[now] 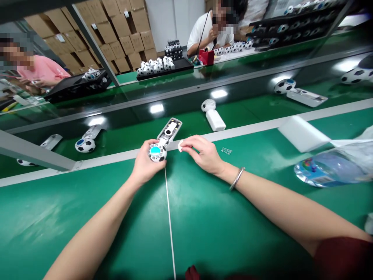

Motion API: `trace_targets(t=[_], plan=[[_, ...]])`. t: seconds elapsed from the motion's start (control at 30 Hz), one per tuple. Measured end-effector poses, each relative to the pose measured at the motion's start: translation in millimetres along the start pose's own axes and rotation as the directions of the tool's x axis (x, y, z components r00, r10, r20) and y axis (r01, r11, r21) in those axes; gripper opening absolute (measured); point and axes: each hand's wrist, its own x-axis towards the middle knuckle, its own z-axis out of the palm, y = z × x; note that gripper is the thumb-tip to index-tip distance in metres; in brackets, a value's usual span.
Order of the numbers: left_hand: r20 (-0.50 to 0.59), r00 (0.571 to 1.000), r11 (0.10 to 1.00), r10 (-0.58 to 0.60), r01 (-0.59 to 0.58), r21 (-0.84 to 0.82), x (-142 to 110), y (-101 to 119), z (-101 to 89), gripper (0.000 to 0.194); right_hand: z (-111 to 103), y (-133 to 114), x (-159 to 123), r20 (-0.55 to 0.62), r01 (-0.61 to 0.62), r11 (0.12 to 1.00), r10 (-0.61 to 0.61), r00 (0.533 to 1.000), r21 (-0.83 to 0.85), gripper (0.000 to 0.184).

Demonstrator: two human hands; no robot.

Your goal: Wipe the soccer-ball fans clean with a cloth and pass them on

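Held in the left hand [144, 162], above the far edge of a smooth green counter [128, 229]: one black-and-white football-patterned device [157, 153], round head with bright cyan disc, long rectangular body with white panel and dark round spot, tilted up to the right. Left fingers and thumb clamped around the round head. Right hand [205, 154] just beside, thumb and forefinger together on a small white piece [180, 146]; silver bracelet [237, 179] at the wrist.

Counter crossed by a thin white line [169, 217]. Beyond, left to right: co-worker in pink top [48, 70]; stacked brown cardboard boxes [116, 31]; co-worker in white top [201, 31].

Around, left to right: slanting grey metal post [35, 149], partly hiding one football-patterned unit; second unit [85, 145], blue disc upward; third unit [215, 119], plain white side upward; white rectangular block [304, 134]; clear plastic bottle with blue label [329, 169], lying on its side; fourth unit [309, 97], near the bottle but farther back.
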Motion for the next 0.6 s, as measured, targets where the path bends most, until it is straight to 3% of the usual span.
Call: trace_targets(t=[0.17,0.3,0.43,0.6], plan=[[0.077,0.993,0.996,0.085,-0.088,0.035,-34,6,20.3,0.055,2,-6,-3,0.045,0.062,0.997,-0.060,0.997,-0.043,0.010],[0.106,0.981,0.981,0.164,-0.173,0.084,-34,-2,26.8,0.055,6,-12,-7,0.140,0.158,0.986,-0.150,0.979,-0.045,0.012],[0.121,0.973,0.971,0.197,-0.211,0.110,-33,-2,27.3,0.054,12,-20,-9,0.283,0.271,0.961,-0.244,0.928,-0.059,0.014],[0.124,0.968,0.966,0.218,-0.232,0.113,-33,0,29.2,0.053,12,-23,-6,0.301,0.311,0.939,-0.257,0.918,-0.149,0.016]])
